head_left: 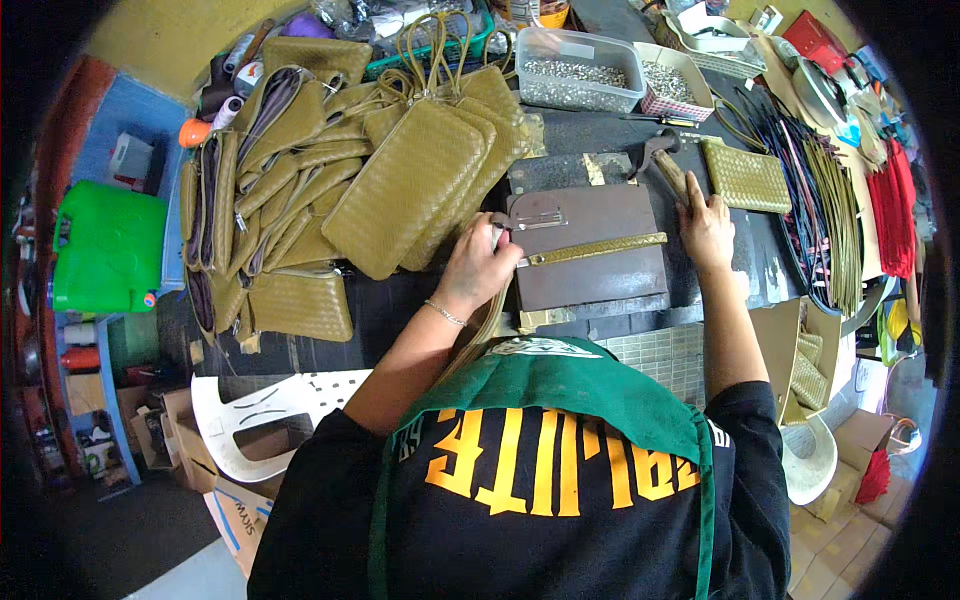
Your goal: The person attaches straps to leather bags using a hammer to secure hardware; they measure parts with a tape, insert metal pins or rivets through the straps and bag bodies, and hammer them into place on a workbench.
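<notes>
Hands [480,268] on olive strap [596,248], near clear tub [583,68] of silver rivets [575,72].

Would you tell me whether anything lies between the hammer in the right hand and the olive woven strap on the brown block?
Nothing visible does. The right hand holds the hammer just past the strap's right end, over bare dark bench; the left hand pins the strap's far end.
</notes>
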`<state>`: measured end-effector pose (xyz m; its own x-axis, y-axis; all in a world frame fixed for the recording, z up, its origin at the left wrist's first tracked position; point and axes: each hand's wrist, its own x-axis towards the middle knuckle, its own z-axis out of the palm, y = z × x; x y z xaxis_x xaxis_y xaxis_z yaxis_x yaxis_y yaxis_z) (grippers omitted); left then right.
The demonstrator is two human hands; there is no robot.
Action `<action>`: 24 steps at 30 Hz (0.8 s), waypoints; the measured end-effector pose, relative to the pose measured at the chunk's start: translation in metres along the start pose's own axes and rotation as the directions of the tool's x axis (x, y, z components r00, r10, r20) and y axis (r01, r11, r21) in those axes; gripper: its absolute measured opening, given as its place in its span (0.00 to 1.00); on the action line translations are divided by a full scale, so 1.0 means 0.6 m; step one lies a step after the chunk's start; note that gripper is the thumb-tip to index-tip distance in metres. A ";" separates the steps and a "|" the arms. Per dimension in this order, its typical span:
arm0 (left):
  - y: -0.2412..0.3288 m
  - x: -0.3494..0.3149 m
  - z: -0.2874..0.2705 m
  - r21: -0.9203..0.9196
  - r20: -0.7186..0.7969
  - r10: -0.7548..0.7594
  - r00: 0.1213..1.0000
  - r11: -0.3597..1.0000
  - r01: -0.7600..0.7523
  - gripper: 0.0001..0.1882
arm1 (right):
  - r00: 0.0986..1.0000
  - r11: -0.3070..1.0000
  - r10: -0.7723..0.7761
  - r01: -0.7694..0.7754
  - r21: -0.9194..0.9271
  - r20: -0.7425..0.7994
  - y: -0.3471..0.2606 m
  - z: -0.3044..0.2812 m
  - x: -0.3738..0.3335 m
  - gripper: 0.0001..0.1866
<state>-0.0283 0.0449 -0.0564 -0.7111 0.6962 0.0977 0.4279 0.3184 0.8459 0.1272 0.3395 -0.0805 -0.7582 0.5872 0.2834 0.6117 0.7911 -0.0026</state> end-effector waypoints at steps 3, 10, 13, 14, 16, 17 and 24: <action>-0.017 0.003 -0.005 -0.062 0.199 -0.131 0.971 0.987 0.146 0.13 | 1.000 1.000 -0.012 0.012 -0.002 -0.016 0.006 0.020 0.004 0.30; 0.003 -0.007 -0.030 0.053 0.235 0.042 0.971 0.997 -0.056 0.14 | 0.956 0.988 -0.087 0.119 0.098 -0.280 -0.036 -0.048 -0.015 0.21; -0.001 -0.025 -0.043 0.067 0.242 0.092 0.966 0.992 -0.111 0.07 | 0.982 0.715 -0.122 0.189 0.673 -0.147 -0.116 -0.121 -0.088 0.11; 0.020 -0.026 -0.045 -0.122 0.210 0.092 0.973 0.990 -0.068 0.05 | 0.966 0.620 -0.218 0.029 0.784 0.137 -0.144 -0.144 -0.113 0.11; 0.056 -0.033 -0.049 -0.385 0.189 0.064 0.980 0.923 0.015 0.03 | 0.751 0.281 -0.385 -0.458 0.843 0.536 -0.197 -0.162 -0.134 0.11; 0.067 -0.036 -0.051 -0.382 0.202 0.077 0.976 0.924 0.006 0.03 | 0.616 0.024 -0.480 -0.702 0.712 0.624 -0.215 -0.161 -0.137 0.11; 0.084 -0.051 -0.046 -0.315 0.111 0.138 0.984 0.944 -0.096 0.05 | 0.642 -0.372 -0.456 -0.767 0.523 0.616 -0.243 -0.144 -0.098 0.08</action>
<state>-0.0004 0.0219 -0.0019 -0.5792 0.8004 0.1545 0.2966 0.0304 0.9545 0.1021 0.1751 -0.0137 -0.9048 0.1217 -0.4082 0.2356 -0.6554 -0.7176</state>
